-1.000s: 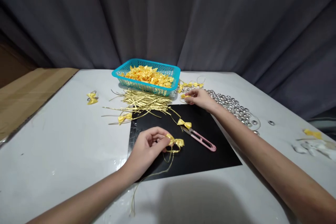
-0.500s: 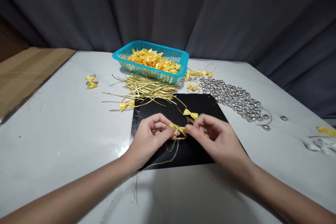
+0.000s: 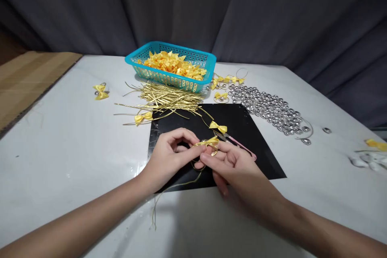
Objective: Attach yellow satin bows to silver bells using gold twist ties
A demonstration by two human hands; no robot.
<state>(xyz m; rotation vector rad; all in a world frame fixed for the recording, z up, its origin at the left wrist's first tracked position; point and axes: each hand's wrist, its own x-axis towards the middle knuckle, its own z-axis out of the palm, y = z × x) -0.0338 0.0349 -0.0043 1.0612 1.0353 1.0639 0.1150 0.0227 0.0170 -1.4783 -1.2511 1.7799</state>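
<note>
Over the black mat, my left hand pinches a yellow ribbon bow between thumb and fingers. A gold tie is wound round the bow, and a silver bead partly shows behind it. My right hand is closed at the bow's lower right side, its thumb and fingertips on the gold tie; the exact grip is partly hidden. Thin gold strands hang below my left hand to the table. Just beyond my right hand lie another yellow bow and a pink-handled metal cutting tool.
A turquoise basket full of yellow bows stands at the back. Before it lies a pile of gold ties. Silver beads spread to the right. Finished-looking bows lie around, and cardboard borders the left.
My right hand has moved left and under the bow, from its right tip to the gold tie. The pink-handled tool is now uncovered. The view has shifted slightly.
</note>
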